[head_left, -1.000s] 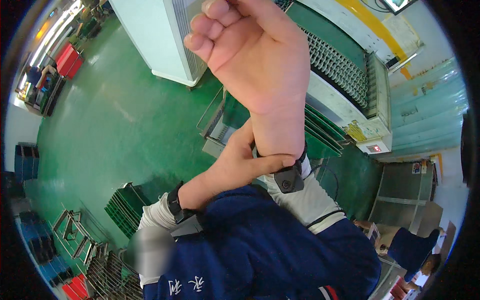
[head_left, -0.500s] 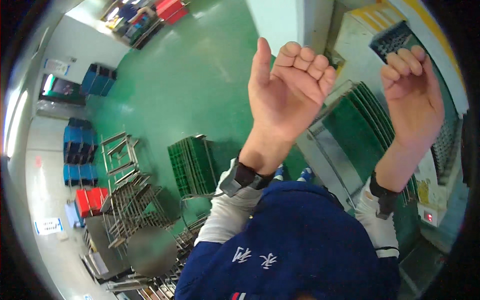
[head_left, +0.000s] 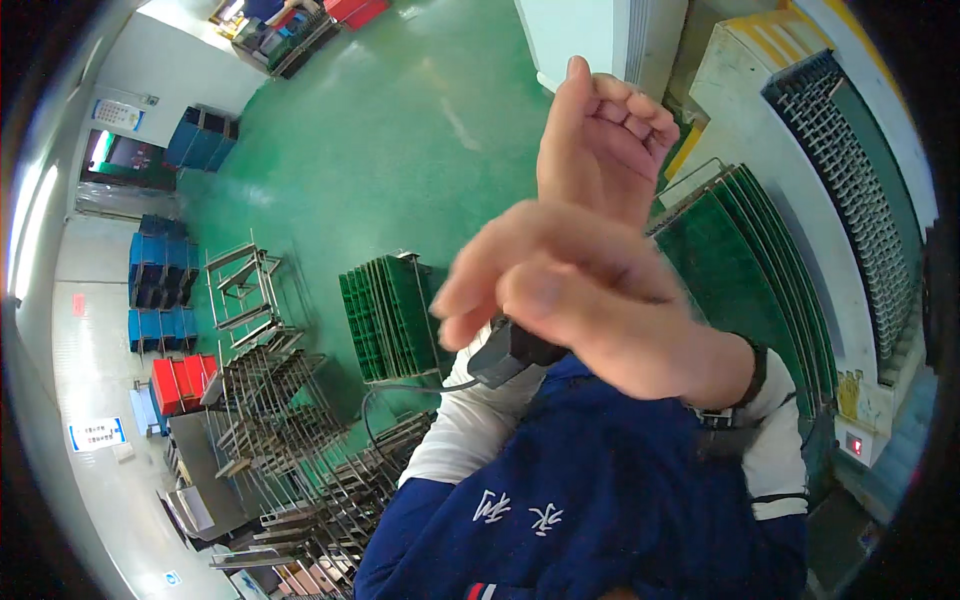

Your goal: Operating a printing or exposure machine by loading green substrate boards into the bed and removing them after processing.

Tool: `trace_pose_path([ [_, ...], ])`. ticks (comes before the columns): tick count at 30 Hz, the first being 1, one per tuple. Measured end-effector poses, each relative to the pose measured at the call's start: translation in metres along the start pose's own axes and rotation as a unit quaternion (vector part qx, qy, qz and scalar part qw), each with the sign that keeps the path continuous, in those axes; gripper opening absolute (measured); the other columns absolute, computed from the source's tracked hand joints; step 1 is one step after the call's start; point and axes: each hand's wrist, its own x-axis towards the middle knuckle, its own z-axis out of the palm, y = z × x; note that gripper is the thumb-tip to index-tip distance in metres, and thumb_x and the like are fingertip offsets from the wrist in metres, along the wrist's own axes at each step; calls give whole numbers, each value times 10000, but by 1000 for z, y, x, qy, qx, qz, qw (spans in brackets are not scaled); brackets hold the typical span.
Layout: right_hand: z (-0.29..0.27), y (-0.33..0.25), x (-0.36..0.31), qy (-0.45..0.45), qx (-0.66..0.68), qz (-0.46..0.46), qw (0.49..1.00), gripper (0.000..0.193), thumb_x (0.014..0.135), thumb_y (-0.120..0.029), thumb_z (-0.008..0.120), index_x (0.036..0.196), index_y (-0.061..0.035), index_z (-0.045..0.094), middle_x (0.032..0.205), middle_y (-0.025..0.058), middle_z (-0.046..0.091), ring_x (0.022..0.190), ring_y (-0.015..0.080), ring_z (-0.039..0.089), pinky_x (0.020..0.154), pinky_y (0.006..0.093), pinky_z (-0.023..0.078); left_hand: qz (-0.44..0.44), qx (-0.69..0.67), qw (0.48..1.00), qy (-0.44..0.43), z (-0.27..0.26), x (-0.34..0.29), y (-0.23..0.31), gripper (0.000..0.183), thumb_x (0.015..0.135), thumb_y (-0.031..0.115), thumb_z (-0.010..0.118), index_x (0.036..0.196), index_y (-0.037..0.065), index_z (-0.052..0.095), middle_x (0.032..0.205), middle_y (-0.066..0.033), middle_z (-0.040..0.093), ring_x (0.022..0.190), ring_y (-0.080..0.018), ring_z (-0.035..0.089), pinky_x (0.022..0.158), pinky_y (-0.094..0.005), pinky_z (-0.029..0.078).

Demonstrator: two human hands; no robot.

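Observation:
My left hand [head_left: 612,150] is raised, palm in view, its thumb standing off from loosely bent fingers and nothing in its palm. In front of the left wrist passes my right hand [head_left: 590,305], slightly blurred, its fingers loosely bent and pointing left. No object shows in it. Just below it is a black wrist-worn device [head_left: 510,355] on my left arm, with a cable trailing left. Whether the right hand touches the left wrist I cannot tell. A black strap [head_left: 755,375] circles my right wrist.
Green racks of panels stand left of centre [head_left: 388,320] and at right [head_left: 735,265]. Metal frames [head_left: 275,400] crowd the lower left, beside red bins [head_left: 183,384] and blue bins [head_left: 160,270]. At far right runs a chain-like metal conveyor [head_left: 850,190].
My right hand has swung from the far right across to the left wrist. The left hand has shifted slightly up and right, and its fingers are turned more sideways.

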Motion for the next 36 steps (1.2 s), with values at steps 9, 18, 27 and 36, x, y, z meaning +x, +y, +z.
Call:
trace_pose_path([
  [9, -10, 44, 13, 20, -139, -54, 989, 225, 948, -203, 419, 981, -18, 542, 855, 31, 562, 759, 66, 488, 659, 217, 392, 49, 79, 993, 72, -12, 15, -14, 277, 917, 272, 437, 747, 82, 545, 700, -52, 586, 701, -218, 571, 707, -373, 458],
  [18, -35, 8, -3, 45, -24, -35, 998, 439, 956, -353, 323, 1016, 41, 507, 910, 166, 585, 854, 271, 580, 798, 358, 445, 13, -65, 992, 111, 6, 12, 23, 277, 895, 323, 488, 725, 107, 519, 689, -15, 574, 672, -183, 558, 687, -347, 465],
  [27, -47, -9, -7, 38, -44, -22, 998, 474, 940, -459, 278, 887, -35, 482, 707, 115, 573, 740, 250, 564, 728, 366, 446, 54, -134, 990, 5, 14, -4, 55, 308, 903, 354, 473, 728, 108, 538, 728, -23, 585, 735, -203, 555, 735, -367, 457],
  [36, -55, 9, -5, 26, -11, 2, 1000, 499, 934, -428, 338, 942, 46, 492, 753, 171, 582, 716, 273, 596, 722, 398, 476, -8, -210, 973, -98, 19, -11, 60, 390, 937, 384, 375, 756, 88, 553, 726, -28, 540, 733, -192, 494, 742, -356, 399],
])
